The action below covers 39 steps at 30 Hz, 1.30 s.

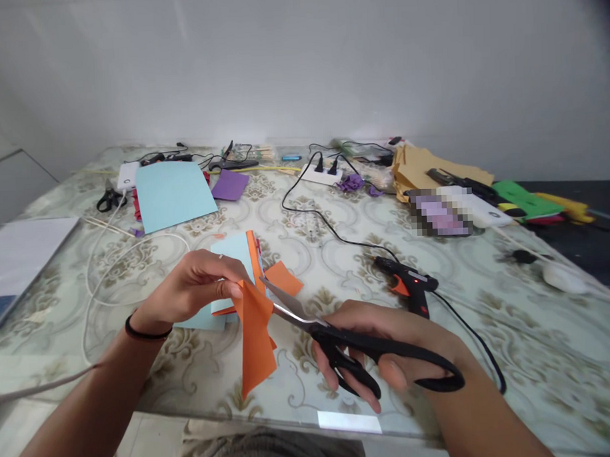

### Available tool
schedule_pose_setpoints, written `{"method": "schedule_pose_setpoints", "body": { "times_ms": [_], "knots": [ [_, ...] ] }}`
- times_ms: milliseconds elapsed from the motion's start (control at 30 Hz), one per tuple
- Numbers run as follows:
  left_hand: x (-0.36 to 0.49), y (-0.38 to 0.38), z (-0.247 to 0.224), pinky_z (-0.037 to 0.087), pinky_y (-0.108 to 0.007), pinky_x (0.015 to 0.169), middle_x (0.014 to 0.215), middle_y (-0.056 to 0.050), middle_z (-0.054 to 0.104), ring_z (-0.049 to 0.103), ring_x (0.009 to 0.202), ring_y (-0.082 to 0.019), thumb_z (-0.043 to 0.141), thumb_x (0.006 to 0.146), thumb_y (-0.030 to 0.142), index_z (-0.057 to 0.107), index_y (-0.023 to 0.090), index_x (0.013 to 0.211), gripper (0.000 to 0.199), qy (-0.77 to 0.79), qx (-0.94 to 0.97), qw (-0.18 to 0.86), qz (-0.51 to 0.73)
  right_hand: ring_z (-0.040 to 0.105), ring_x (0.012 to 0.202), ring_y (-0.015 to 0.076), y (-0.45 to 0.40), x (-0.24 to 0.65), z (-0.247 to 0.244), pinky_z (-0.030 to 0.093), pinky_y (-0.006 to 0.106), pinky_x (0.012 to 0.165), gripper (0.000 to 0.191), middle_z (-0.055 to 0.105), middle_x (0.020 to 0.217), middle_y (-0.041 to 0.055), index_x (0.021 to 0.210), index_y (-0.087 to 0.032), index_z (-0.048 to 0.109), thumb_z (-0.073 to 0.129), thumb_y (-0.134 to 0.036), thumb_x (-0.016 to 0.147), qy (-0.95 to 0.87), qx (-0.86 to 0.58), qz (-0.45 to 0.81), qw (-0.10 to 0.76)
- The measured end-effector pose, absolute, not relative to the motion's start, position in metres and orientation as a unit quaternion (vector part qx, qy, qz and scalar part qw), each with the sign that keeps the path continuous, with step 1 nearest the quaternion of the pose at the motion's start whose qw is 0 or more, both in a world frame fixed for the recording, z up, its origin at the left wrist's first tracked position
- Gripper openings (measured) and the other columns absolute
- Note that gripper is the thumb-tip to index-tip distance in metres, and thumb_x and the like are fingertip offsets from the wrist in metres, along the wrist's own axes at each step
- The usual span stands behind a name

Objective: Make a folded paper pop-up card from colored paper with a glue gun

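My left hand (pixel 204 285) pinches a folded piece of orange paper (pixel 256 343) that hangs down over the table's near side. In my right hand (pixel 389 339) is a pair of black-handled scissors (pixel 349 347), with fingers and thumb through the grips. The blades are parted and reach the right edge of the orange paper; whether they touch it I cannot tell exactly. Behind the left hand lie light blue paper sheets (pixel 233 251), partly hidden by that hand. A small orange paper piece (pixel 283 278) rests just beyond the blades.
A black hot glue gun (pixel 409 281) with a lit red light lies at the right, its cord trailing. Toward the back are a light blue sheet (pixel 174 193), a purple paper square (pixel 230 184), a white power strip (pixel 322 174) and tan papers (pixel 433 167). A white cable (pixel 90 296) loops at left.
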<state>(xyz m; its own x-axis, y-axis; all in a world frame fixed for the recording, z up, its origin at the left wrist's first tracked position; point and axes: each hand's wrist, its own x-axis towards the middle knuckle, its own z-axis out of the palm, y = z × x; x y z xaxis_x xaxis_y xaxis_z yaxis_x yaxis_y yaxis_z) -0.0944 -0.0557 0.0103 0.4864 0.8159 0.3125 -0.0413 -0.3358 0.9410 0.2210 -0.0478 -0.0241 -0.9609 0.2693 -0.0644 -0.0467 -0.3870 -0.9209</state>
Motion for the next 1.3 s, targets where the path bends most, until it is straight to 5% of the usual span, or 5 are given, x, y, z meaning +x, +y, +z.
{"method": "schedule_pose_setpoints", "body": {
  "times_ms": [367, 1000, 1300],
  "knots": [
    [-0.097, -0.052, 0.006, 0.060, -0.034, 0.067, 0.081, -0.010, 0.081, 0.073, 0.071, -0.021, 0.076, 0.097, 0.025, 0.087, 0.021, 0.094, 0.012, 0.225, 0.707, 0.511, 0.435, 0.063, 0.048, 0.0085, -0.053, 0.224, -0.028, 0.053, 0.017, 0.042, 0.072, 0.072, 0.086, 0.0064, 0.100, -0.010, 0.072, 0.089, -0.073, 0.069, -0.491, -0.121, 0.859, 0.072],
    [-0.106, -0.053, 0.026, 0.057, -0.029, 0.061, 0.081, -0.013, 0.081, 0.074, 0.065, -0.021, 0.067, 0.103, 0.030, 0.087, 0.019, 0.098, 0.024, 0.248, 0.813, 0.407, 0.335, 0.057, 0.050, 0.0051, -0.046, 0.220, -0.024, 0.050, 0.015, 0.045, 0.078, 0.068, 0.086, 0.0022, 0.098, -0.012, 0.069, 0.091, -0.077, 0.062, -0.539, -0.158, 0.827, 0.032],
    [-0.107, -0.053, 0.026, 0.057, -0.026, 0.062, 0.080, -0.011, 0.080, 0.072, 0.065, -0.018, 0.066, 0.104, 0.030, 0.086, 0.019, 0.096, 0.024, 0.253, 0.820, 0.396, 0.325, 0.057, 0.044, 0.0040, -0.050, 0.220, -0.019, 0.046, 0.011, 0.037, 0.052, 0.067, 0.077, -0.0011, 0.087, -0.013, 0.069, 0.097, -0.053, 0.071, -0.516, -0.199, 0.833, 0.025]
  ]
}}
